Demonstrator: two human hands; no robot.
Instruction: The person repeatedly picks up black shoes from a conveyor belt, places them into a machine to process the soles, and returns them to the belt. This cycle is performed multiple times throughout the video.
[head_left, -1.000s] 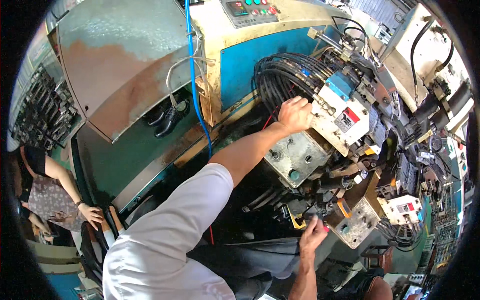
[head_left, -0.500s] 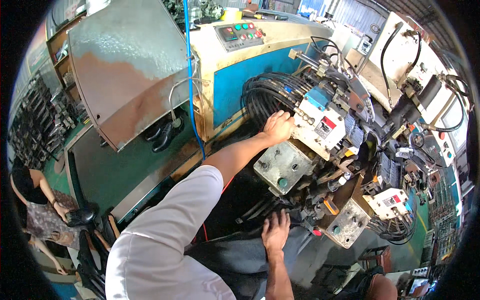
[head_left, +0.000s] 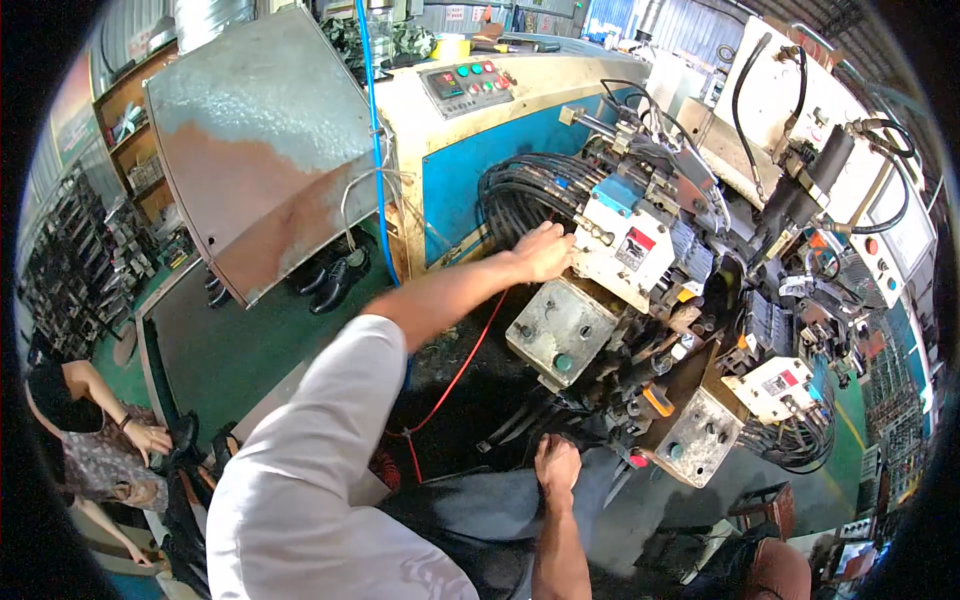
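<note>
My left hand (head_left: 543,252), its arm in a white sleeve, reaches out to the machine. Its fingers are curled at the left edge of a white metal block (head_left: 628,250) with hose fittings; what lies inside them is hidden. Just below is a worn metal control box (head_left: 562,332) with a green button. Nearer to me, my right hand (head_left: 557,465) is closed above dark grey cloth (head_left: 470,510) over my lap. Dark material shows at its fingertips, but I cannot make out what it holds.
Black hoses (head_left: 525,195) bundle behind the left hand. A second control box (head_left: 697,442) and white block (head_left: 775,390) stand to the right. A blue hose (head_left: 378,150) hangs before a rusty panel (head_left: 260,150). At left, a co-worker's hand (head_left: 148,438) handles a dark shoe.
My right hand has gone from spread fingers to a closed fist, slightly higher. My left hand stays at the block's edge. The view has shifted a little, and the co-worker's hand has moved.
</note>
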